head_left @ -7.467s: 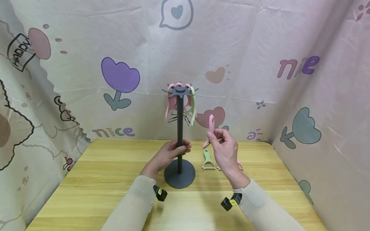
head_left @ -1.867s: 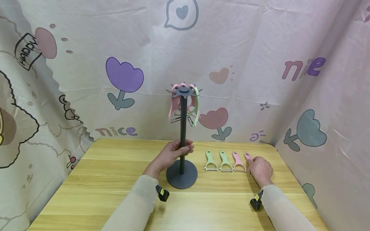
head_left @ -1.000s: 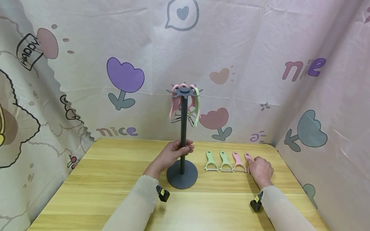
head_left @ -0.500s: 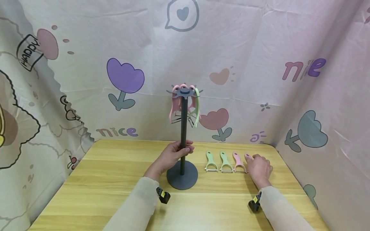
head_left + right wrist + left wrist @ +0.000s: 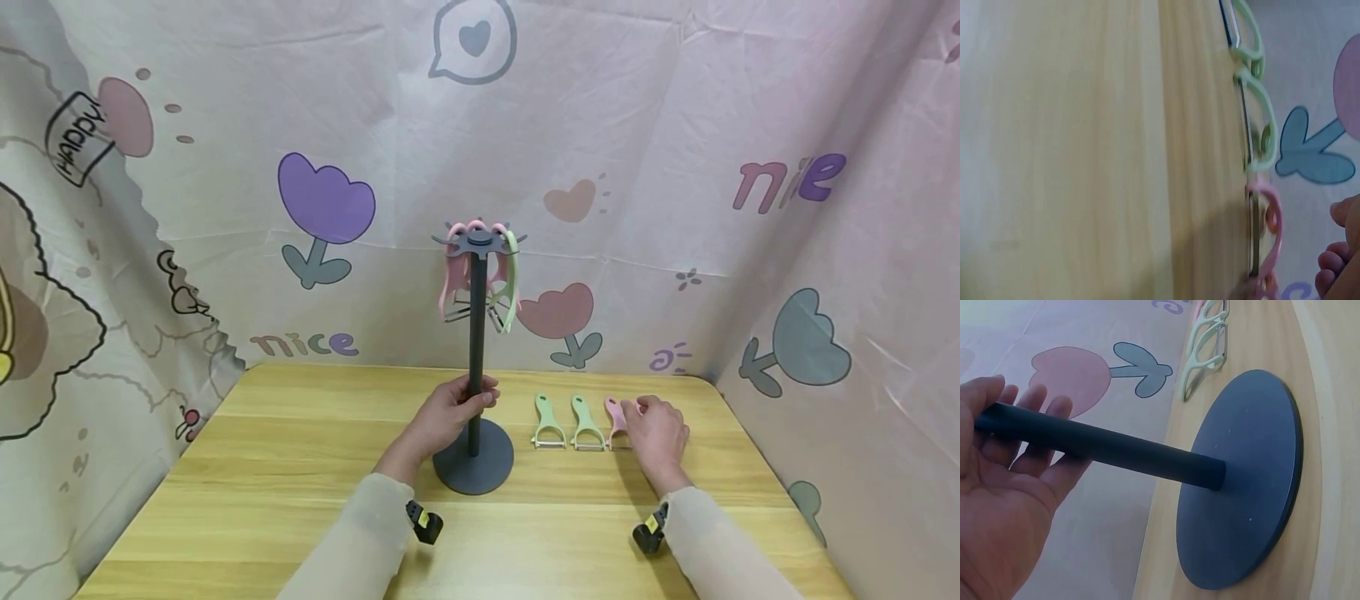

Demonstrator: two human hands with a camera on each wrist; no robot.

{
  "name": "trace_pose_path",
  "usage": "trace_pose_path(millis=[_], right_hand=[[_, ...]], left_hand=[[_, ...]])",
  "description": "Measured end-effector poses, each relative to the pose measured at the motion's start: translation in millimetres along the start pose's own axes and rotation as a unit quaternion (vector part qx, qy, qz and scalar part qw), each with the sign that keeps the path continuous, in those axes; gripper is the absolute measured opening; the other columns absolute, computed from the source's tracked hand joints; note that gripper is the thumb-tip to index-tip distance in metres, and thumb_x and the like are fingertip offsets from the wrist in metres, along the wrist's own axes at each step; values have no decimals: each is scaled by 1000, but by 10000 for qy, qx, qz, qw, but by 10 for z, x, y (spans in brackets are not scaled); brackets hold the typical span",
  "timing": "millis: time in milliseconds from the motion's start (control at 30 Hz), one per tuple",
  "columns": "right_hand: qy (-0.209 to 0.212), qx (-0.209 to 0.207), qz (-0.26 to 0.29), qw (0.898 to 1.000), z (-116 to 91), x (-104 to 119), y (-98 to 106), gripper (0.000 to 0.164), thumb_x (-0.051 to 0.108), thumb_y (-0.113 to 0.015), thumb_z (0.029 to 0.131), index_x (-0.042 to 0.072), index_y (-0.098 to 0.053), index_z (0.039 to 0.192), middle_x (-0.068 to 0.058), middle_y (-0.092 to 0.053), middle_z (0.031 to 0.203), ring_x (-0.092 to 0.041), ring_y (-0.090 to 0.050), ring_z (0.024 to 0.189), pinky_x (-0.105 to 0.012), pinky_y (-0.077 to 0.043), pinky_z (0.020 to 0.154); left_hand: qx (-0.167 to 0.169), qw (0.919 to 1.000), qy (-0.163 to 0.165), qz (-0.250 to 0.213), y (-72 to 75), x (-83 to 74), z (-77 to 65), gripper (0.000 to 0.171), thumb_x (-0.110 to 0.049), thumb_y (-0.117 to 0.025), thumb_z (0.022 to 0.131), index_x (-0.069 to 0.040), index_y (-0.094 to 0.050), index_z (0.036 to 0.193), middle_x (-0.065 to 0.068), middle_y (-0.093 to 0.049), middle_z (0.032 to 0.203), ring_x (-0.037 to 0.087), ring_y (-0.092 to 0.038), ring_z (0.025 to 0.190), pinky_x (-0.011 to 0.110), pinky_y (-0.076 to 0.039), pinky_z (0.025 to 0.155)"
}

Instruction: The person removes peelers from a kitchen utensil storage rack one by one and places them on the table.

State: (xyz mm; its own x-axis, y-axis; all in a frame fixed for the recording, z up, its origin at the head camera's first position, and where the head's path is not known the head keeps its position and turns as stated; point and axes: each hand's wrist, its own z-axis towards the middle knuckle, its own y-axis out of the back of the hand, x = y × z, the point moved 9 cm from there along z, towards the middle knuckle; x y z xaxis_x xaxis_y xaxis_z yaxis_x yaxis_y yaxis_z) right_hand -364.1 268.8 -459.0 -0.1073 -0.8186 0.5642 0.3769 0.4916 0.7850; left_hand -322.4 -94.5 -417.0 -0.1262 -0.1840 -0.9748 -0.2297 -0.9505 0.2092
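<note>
Pink peeler (image 5: 616, 415) lies flat on the surface (image 5: 300, 467), near the far edge and toward the right edge, partly under our right hand (image 5: 658, 433). Right fingers look loosely bent in the right wrist view; we can't tell if they pinch or touch anything. More pink (image 5: 1267, 290) shows beside it, mostly hidden, probably another peeler.

Handling, our read: light plastic, stiff, smooth so maybe a bit slippery, not fragile. Handle end points to the far edge: take hold there, thumb and finger on its sides. Metal blade (image 5: 1255, 237) faces the near side; keep skin off it.

Left green peeler (image 5: 545, 410) and right green peeler (image 5: 581, 411) lie in the same row, same way round. Right green sits just beside the pink, so straight up is safer than sideways.

Our left hand (image 5: 448, 414) holds the dark pole (image 5: 477, 333) low, thumb and fingers round it, well apart from the rack (image 5: 480, 242) on top. Pole looks rigid; round base (image 5: 480, 477) is probably the weight. Tall, so a knock up high could tip it. Hanging pink peelers (image 5: 454, 271) and a hanging green peeler (image 5: 513, 275) would likely swing.

Room: bare wood from the row toward the near side, and from base to left edge. Tight behind: curtain (image 5: 420, 150) rises at the far edge.
</note>
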Motion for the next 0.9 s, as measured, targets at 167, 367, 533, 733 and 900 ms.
trace_pose_path(millis=[167, 367, 533, 733, 900], right_hand=[[252, -229, 575, 9978, -71, 183, -1, 45, 35, -63, 105, -4, -68, 127, -26, -71, 118, -45, -60, 113, -59, -46, 96], [464, -386, 983, 9933, -174, 413, -28, 40, 32, -67, 103, -3, -71, 123, -22, -72, 112, -39, -62, 108, -54, -50, 90], [553, -452, 1280, 9892, -247, 573, -28, 36, 29, -71, 101, -2, -72, 119, -21, -73, 108, -37, -63, 105, -52, -49, 90], [560, -447, 1495, 9862, -319, 720, -38, 33, 30, -72, 100, 2, -74, 117, -17, -74, 107, -34, -65, 103, -50, -49, 91], [651, -410, 1787, 9809, -395, 872, -52, 29, 26, -72, 100, 2, -75, 116, -16, -73, 105, -33, -66, 101, -47, -51, 88]], left_hand=[[-191, 9997, -99, 132, -7, 0, -22, 30, -24, -64, 107, -12, -67, 134, 10, -73, 132, 29, -69, 126, 57, -48, 116], [-476, 9981, -207, 321, -13, -18, -60, 29, -18, -64, 107, -12, -66, 135, 14, -72, 133, 29, -69, 124, 54, -53, 110], [-605, 9968, -123, 516, -16, -3, -99, 31, -17, -64, 107, -13, -65, 137, 11, -71, 134, 29, -67, 125, 53, -56, 107], [-637, 9958, -91, 657, -19, 33, -127, 32, -18, -62, 107, -12, -64, 139, 9, -70, 136, 31, -64, 128, 53, -55, 107], [-663, 9956, -92, 652, -24, 53, -138, 33, -16, -61, 108, -12, -64, 140, 11, -70, 138, 32, -64, 129, 54, -55, 107]])
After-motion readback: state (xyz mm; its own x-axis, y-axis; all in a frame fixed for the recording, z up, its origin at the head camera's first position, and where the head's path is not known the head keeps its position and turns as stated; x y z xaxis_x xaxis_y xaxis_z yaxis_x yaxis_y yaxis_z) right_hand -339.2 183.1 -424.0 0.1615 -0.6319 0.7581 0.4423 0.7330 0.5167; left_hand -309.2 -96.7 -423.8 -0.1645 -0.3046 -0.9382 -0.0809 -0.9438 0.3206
